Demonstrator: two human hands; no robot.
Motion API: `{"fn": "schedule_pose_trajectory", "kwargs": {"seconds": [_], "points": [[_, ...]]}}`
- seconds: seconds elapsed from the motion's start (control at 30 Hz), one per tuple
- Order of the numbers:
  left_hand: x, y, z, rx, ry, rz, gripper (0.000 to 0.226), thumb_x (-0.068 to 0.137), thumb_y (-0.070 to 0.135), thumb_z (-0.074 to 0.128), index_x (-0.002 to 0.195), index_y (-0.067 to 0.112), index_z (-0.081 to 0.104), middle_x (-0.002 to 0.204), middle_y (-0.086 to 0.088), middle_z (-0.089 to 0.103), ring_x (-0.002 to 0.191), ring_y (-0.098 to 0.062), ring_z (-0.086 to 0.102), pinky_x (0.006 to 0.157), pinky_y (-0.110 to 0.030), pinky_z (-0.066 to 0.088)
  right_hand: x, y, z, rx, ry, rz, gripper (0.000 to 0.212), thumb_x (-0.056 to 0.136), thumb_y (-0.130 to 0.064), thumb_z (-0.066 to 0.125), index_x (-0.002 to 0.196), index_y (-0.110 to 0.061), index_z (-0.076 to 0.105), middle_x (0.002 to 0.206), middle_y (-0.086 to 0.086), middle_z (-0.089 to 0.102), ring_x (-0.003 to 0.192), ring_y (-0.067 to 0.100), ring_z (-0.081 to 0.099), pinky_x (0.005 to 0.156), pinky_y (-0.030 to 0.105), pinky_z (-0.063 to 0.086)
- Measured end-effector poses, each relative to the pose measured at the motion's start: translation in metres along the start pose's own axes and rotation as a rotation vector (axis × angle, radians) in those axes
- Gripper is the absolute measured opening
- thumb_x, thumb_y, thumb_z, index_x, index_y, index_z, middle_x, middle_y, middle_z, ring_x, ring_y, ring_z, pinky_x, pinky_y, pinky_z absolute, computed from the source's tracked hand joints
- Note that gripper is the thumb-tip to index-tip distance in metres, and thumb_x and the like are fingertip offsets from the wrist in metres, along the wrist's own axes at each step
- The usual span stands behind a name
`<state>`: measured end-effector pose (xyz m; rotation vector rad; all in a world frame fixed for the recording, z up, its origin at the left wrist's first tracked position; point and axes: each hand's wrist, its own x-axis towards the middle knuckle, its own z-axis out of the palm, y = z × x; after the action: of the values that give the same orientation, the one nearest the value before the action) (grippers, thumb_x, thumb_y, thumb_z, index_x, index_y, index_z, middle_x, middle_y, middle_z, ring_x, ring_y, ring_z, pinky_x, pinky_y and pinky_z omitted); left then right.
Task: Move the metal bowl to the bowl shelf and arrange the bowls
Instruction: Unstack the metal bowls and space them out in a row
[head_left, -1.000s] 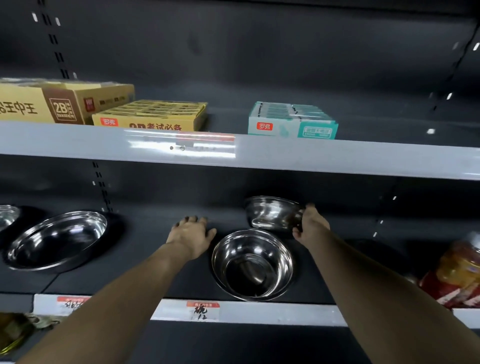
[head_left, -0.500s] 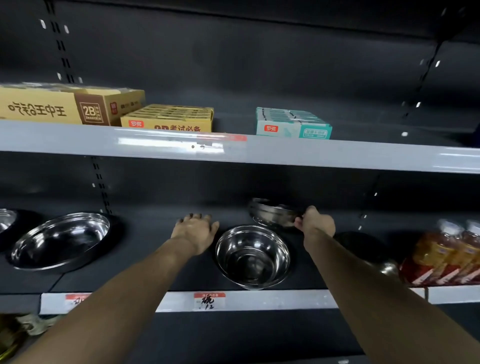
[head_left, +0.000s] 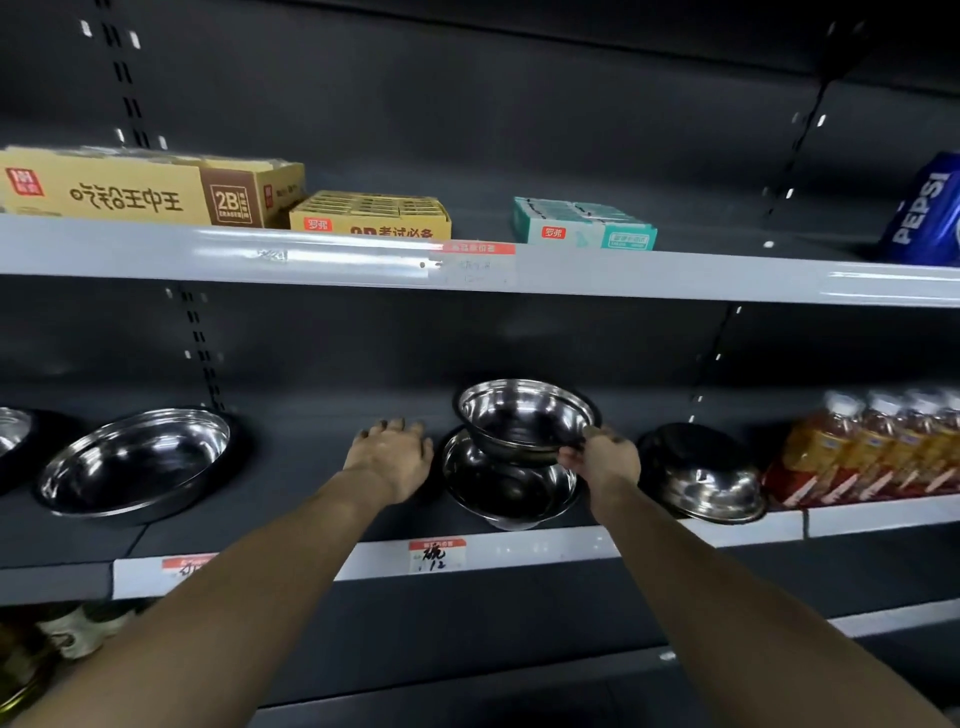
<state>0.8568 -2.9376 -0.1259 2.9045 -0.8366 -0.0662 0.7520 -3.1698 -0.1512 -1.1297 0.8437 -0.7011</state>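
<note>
**Stacking step: held bowl over seated bowl**

The steel bowl (head_left: 524, 418) is lifted off the shelf deck, held by its near right rim and tilted with the mouth toward the camera. It sits directly above and slightly behind the lower steel bowl (head_left: 506, 488), which rests upright on the bowl shelf (head_left: 519, 553). The tilt and overlap suggest the upper bowl is being lined up to nest into the lower one; whether the two touch cannot be told.

The right hand (head_left: 602, 460) pinches the rim of the held bowl, thumb and fingers curled over the edge. A rim grip keeps the bowl's base free to drop into the one below.

The left hand (head_left: 392, 452) lies flat on the shelf deck just left of the lower bowl, fingers extended, holding nothing. Judged as a brace or a guard against the lower bowl sliding left.

Room for movement:
- Right of the right hand: an upturned bowl (head_left: 701, 478), near, its rim at the shelf's front lip.
- Beyond it: bottled drinks (head_left: 872, 447).
- Left of the left hand: bare deck, then a wide steel basin (head_left: 135, 462), well apart.
- Above both hands: the upper shelf edge (head_left: 675, 278), which limits lift height.
- The lower bowl sits close to the front edge; a hard push forward could tip it off.
</note>
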Motion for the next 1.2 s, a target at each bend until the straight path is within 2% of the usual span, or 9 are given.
{"fn": "schedule_pose_trajectory", "kwargs": {"seconds": [0.17,0.33,0.43,0.57,0.67,0.77,0.9,1.1,1.2], "points": [[-0.007,-0.004,0.001,-0.002,0.005,0.008,0.049,0.104,0.036,0.025,0.145,0.015,0.041,0.147,-0.012,0.044,0.137,-0.031,0.038,0.114,-0.044,0.032,-0.018,0.006,-0.011,-0.024,-0.011,-0.001,0.008,0.096,-0.011,0.056,0.099,-0.006,0.062,0.058,0.007,0.069,0.046,0.014,0.067,0.055,0.026,0.061],[-0.013,-0.006,0.007,-0.002,-0.006,0.022,0.049,0.103,0.036,0.026,0.146,0.016,0.040,0.149,-0.011,0.043,0.140,-0.031,0.036,0.116,-0.044,0.030,-0.035,0.019,-0.017,-0.098,0.020,-0.030,0.013,0.098,-0.012,0.056,0.085,-0.015,0.055,0.076,0.008,0.065,0.042,0.012,0.062,0.046,0.023,0.056],[-0.015,-0.008,0.009,0.001,-0.015,0.033,0.049,0.103,0.037,0.027,0.146,0.016,0.041,0.149,-0.010,0.043,0.140,-0.030,0.035,0.116,-0.044,0.030,-0.037,0.028,-0.016,-0.254,0.068,-0.081,0.024,0.098,-0.016,0.053,0.074,-0.014,0.055,0.076,0.010,0.065,0.048,0.017,0.063,0.052,0.030,0.059],[-0.014,-0.012,0.011,0.001,-0.022,0.036,0.050,0.103,0.037,0.027,0.146,0.016,0.041,0.150,-0.010,0.042,0.141,-0.030,0.034,0.117,-0.045,0.029,-0.038,0.035,-0.019,-0.565,0.108,-0.107,0.037,0.096,-0.029,0.052,0.067,-0.007,0.061,0.074,0.017,0.073,0.080,0.035,0.072,0.083,0.048,0.058],[-0.013,-0.017,0.011,-0.003,-0.024,0.028,0.050,0.103,0.037,0.027,0.147,0.016,0.040,0.151,-0.010,0.041,0.143,-0.031,0.032,0.118,-0.045,0.028,-0.039,0.040,-0.017,-0.549,0.100,-0.051,0.038,0.095,-0.031,0.056,0.064,-0.009,0.059,0.056,0.007,0.067,0.068,0.031,0.074,0.078,0.049,0.060],[-0.013,-0.024,0.011,0.003,-0.025,0.009,0.050,0.103,0.037,0.027,0.146,0.016,0.041,0.151,-0.011,0.041,0.142,-0.031,0.032,0.118,-0.045,0.028,-0.036,0.045,-0.009,-0.533,0.102,-0.041,0.036,0.095,-0.030,0.059,0.066,-0.010,0.058,0.052,0.004,0.065,0.050,0.019,0.070,0.065,0.037,0.060],[-0.014,-0.036,0.009,0.001,-0.025,-0.022,0.050,0.103,0.037,0.028,0.145,0.015,0.042,0.149,-0.011,0.043,0.141,-0.031,0.033,0.117,-0.044,0.029,-0.032,0.046,0.004,-0.521,0.086,-0.047,0.033,0.096,-0.030,0.060,0.069,-0.012,0.053,0.055,0.001,0.065,0.031,0.004,0.058,0.046,0.021,0.039],[-0.013,-0.048,0.005,0.013,-0.023,-0.065,0.049,0.103,0.037,0.029,0.145,0.015,0.042,0.150,-0.011,0.042,0.142,-0.031,0.033,0.118,-0.043,0.028,-0.031,0.045,0.013,-0.484,0.057,-0.020,0.031,0.086,-0.014,0.069,0.106,-0.009,0.047,0.073,0.009,0.066,0.048,0.019,0.067,0.052,0.031,0.059],[-0.010,-0.044,0.005,0.021,-0.023,-0.062,0.050,0.103,0.037,0.029,0.147,0.016,0.041,0.150,-0.010,0.042,0.141,-0.031,0.033,0.117,-0.042,0.029,-0.029,0.045,0.011,-0.528,0.043,-0.026,0.031,0.086,-0.024,0.067,0.108,-0.008,0.052,0.079,0.009,0.068,0.056,0.023,0.071,0.059,0.039,0.063]]}}
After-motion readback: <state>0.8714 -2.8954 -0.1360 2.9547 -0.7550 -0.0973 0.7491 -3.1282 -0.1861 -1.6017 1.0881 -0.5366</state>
